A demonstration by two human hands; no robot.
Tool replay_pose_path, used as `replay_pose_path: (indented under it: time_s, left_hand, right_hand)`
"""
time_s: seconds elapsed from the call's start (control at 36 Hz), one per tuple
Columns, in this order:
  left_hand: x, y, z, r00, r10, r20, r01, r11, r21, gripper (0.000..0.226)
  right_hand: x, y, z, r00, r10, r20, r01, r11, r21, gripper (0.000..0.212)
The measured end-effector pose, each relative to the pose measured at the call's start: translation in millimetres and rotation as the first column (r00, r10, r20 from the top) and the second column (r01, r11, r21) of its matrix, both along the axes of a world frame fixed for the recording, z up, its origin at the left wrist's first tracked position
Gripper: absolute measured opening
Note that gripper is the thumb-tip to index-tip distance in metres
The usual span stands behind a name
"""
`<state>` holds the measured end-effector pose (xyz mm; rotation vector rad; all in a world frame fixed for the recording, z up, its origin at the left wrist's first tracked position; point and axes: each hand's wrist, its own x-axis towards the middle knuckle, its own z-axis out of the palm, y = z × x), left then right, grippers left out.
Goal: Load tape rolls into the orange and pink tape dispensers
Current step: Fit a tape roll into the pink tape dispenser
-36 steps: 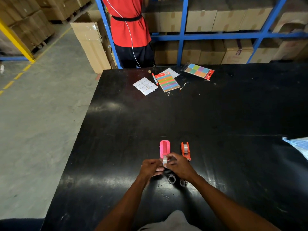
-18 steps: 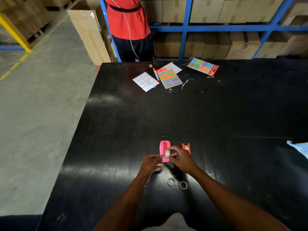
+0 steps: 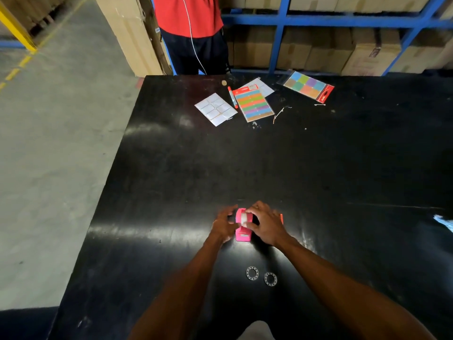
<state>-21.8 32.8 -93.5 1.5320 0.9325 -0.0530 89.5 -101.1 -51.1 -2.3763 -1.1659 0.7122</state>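
Note:
The pink tape dispenser (image 3: 242,233) stands on the black table (image 3: 318,168) between my two hands. My left hand (image 3: 225,225) grips its left side. My right hand (image 3: 266,224) pinches a whitish tape roll (image 3: 243,219) that sits in the top of the pink dispenser. The orange dispenser (image 3: 281,218) is almost wholly hidden behind my right hand; only a sliver shows at its right. Two small ring-shaped tape cores (image 3: 252,273) (image 3: 270,279) lie on the table nearer to me.
At the far side lie a white label sheet (image 3: 215,109), a red marker (image 3: 232,97) and two packs of coloured labels (image 3: 256,104) (image 3: 309,86). A person in a red top (image 3: 188,15) stands behind the table. A blue plastic bag edge (image 3: 445,222) shows at right.
Both hands moved forward from in front of the dispensers onto the pink one. The tape roll went from held in the air to sitting in the pink dispenser's top.

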Motion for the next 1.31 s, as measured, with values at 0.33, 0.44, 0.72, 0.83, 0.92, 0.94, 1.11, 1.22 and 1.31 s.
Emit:
replay_pose_path:
  time_s: [0.33,0.44,0.72,0.83,0.92,0.94,1.11,1.22,1.31]
  left_hand:
    - [-4.6,6.9,-4.9,1.000,-0.001,0.010,0.002,0.999,-0.043,0.054]
    - [-2.9,11.3,-3.3,0.999,-0.039,-0.024,0.038,0.998,-0.046,0.058]
    - [-1.3,14.8,-8.8,0.996,-0.078,-0.038,0.076,0.996,-0.035,0.058]
    - [-0.5,15.2,-8.6,0.996,-0.078,-0.047,0.076,0.996,-0.048,0.057]
    - [-0.5,15.2,-9.5,0.995,-0.087,-0.055,0.085,0.996,-0.038,0.056]
    - [-0.5,15.1,-9.6,0.995,-0.087,-0.056,0.085,0.996,-0.038,0.056]
    - [0.0,17.7,-11.0,0.996,-0.075,-0.051,0.071,0.995,-0.070,0.058]
    - [0.5,16.0,-10.3,0.995,-0.071,-0.063,0.067,0.996,-0.065,0.058]
    - [-0.8,14.9,-14.4,0.995,-0.077,-0.062,0.074,0.996,-0.041,0.058]
  right_hand:
    - [4.2,2.1,-9.4,0.995,0.096,0.026,-0.094,0.993,-0.069,0.043]
    - [2.9,2.4,-8.8,0.991,0.110,0.079,-0.104,0.991,-0.083,0.040]
    - [3.7,6.1,-1.4,0.988,0.133,0.081,-0.125,0.988,-0.093,0.040]
    - [6.6,4.9,-0.7,0.994,0.104,0.035,-0.101,0.992,-0.072,0.040]
    - [7.0,10.6,0.8,0.991,0.119,0.063,-0.111,0.986,-0.124,0.040]
    - [6.2,12.7,1.7,0.988,0.129,0.080,-0.116,0.982,-0.146,0.040]
    - [1.1,24.5,9.8,0.960,0.194,0.203,-0.131,0.949,-0.287,0.038]
    - [-1.6,35.2,19.1,0.936,0.232,0.265,-0.131,0.927,-0.350,0.028]
    - [0.6,40.1,22.6,0.941,0.228,0.248,-0.123,0.918,-0.377,0.025]
